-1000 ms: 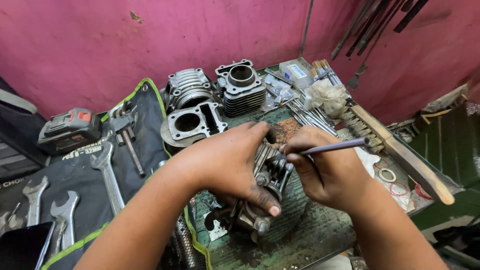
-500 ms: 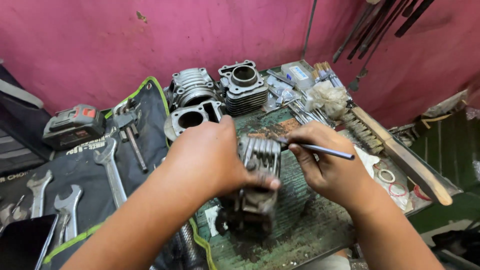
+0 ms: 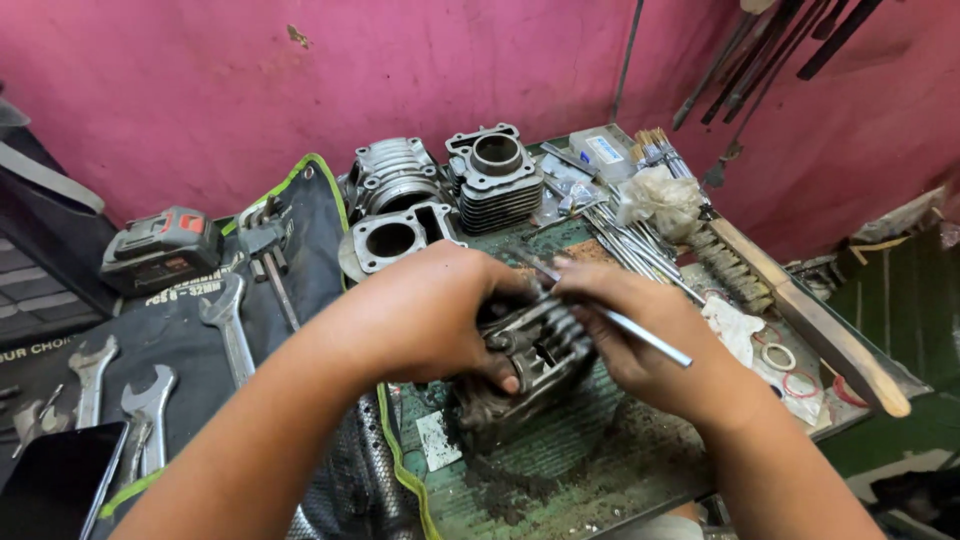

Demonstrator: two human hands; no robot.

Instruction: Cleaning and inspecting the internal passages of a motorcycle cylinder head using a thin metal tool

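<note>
The left hand [image 3: 425,315] wraps over the top of a grimy finned cylinder head [image 3: 520,365], its fingers closed around the casting and the thumb pressed against the near face. The right hand [image 3: 650,345] grips the same cylinder head from the opposite side, fingers curled against the fins, and also pinches a thin metal rod [image 3: 640,335] that slants across the knuckles. The cylinder head sits tilted on the dirty green tabletop [image 3: 600,470], held between both hands, with dark grit scattered just in front of it.

Behind the cylinder head stand three more engine parts: a finned cylinder block [image 3: 495,175] with a round bore, a rounded finned casting [image 3: 392,178] beside it, and a flat-topped block [image 3: 392,240] closest to the left hand. To the left of the cylinder head a dark tool roll [image 3: 200,330] holds several spanners [image 3: 228,325], and a power-tool battery [image 3: 160,248] rests at its far edge. To the right of the cylinder head lie a bundle of thin metal rods [image 3: 630,245], a crumpled plastic bag [image 3: 660,200], a long wire brush [image 3: 800,310] with a wooden handle, and small rubber rings [image 3: 790,370].
</note>
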